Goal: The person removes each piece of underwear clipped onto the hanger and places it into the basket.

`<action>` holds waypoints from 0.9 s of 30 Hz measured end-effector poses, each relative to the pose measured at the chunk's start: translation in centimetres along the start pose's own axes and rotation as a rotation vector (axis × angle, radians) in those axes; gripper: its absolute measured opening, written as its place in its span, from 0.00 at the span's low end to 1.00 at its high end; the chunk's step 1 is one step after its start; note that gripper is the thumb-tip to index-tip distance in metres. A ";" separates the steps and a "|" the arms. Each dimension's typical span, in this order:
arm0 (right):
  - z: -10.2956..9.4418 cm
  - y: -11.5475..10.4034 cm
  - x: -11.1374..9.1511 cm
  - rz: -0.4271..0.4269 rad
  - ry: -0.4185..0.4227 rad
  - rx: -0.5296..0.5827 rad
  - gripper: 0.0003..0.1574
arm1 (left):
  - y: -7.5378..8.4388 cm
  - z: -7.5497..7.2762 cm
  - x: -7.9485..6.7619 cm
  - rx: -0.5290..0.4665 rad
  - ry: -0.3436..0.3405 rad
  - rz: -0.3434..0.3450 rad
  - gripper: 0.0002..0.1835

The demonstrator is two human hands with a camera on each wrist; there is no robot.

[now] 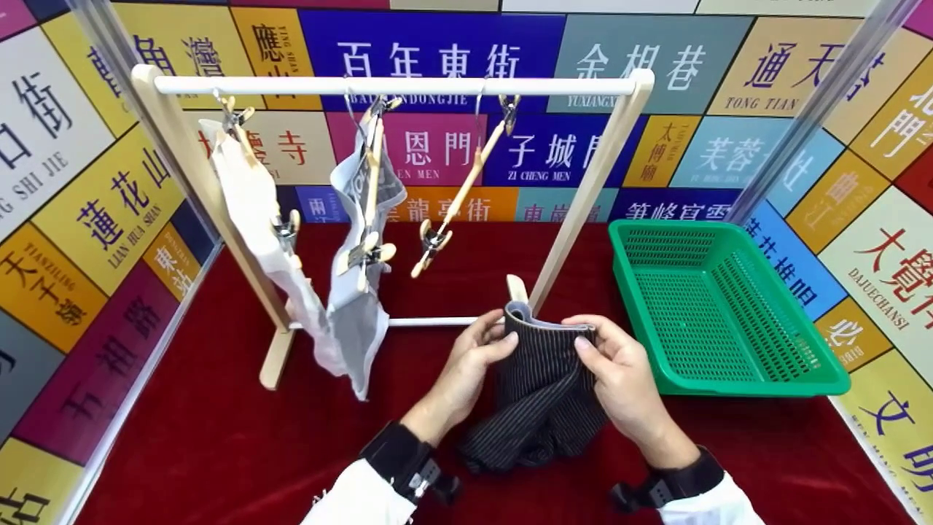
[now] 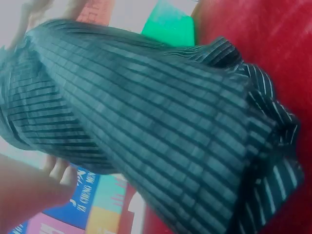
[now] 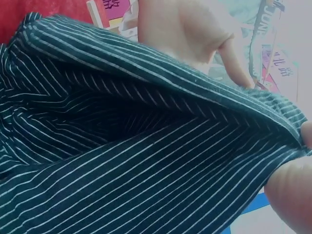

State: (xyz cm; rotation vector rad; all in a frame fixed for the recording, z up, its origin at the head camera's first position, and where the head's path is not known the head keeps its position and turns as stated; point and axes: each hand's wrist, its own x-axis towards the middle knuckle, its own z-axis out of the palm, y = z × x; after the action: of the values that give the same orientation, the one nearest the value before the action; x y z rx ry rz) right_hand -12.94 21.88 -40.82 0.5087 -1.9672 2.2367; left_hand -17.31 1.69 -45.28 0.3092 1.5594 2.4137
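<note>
A black garment with thin pale stripes (image 1: 543,379) hangs between the two hands, its lower part bunched on the red cloth. Its finished top edge is held up, a light lining showing inside. My left hand (image 1: 461,368) pinches the left end of that edge between thumb and fingers. At the right end, my right hand (image 1: 625,375) grips the edge with the thumb in front. The right wrist view shows a deep fold in the striped fabric (image 3: 195,165). Behind the hands, a wooden clip hanger (image 1: 466,186) hangs from the rack with nothing on its clips.
The wooden rack's white rail (image 1: 437,86) also carries a white garment (image 1: 248,182) and a grey one (image 1: 357,306), each clipped to a hanger. A green perforated basket (image 1: 729,386) stands to the right. Red cloth (image 1: 219,437) covers the table; printed sign panels surround it.
</note>
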 end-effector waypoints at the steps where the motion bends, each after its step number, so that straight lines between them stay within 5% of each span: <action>1: -0.1 0.1 0.0 -0.007 -0.019 0.024 0.13 | -0.1 -0.1 0.1 -0.039 -0.037 -0.021 0.31; 6: -1.0 0.5 -0.2 -0.020 -0.074 0.124 0.17 | -0.5 -0.5 0.0 -0.155 -0.159 -0.082 0.21; 12: -2.2 0.5 -0.2 -0.027 -0.016 0.085 0.16 | -0.3 -0.5 -0.4 -0.107 -0.056 -0.003 0.17; 19: -3.3 -0.5 0.1 -0.068 0.032 -0.352 0.18 | 0.8 0.9 -0.6 0.111 -0.002 0.149 0.15; 27: -3.1 -2.3 0.9 -0.128 -0.219 -0.774 0.30 | 1.4 2.7 -1.1 0.257 -0.074 0.258 0.14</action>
State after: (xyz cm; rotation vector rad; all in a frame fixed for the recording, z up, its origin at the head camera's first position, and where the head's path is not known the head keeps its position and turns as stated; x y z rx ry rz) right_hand -13.62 25.13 -38.70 0.7436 -2.5814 1.2229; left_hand -15.54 3.04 -42.93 0.6788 1.9007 2.3470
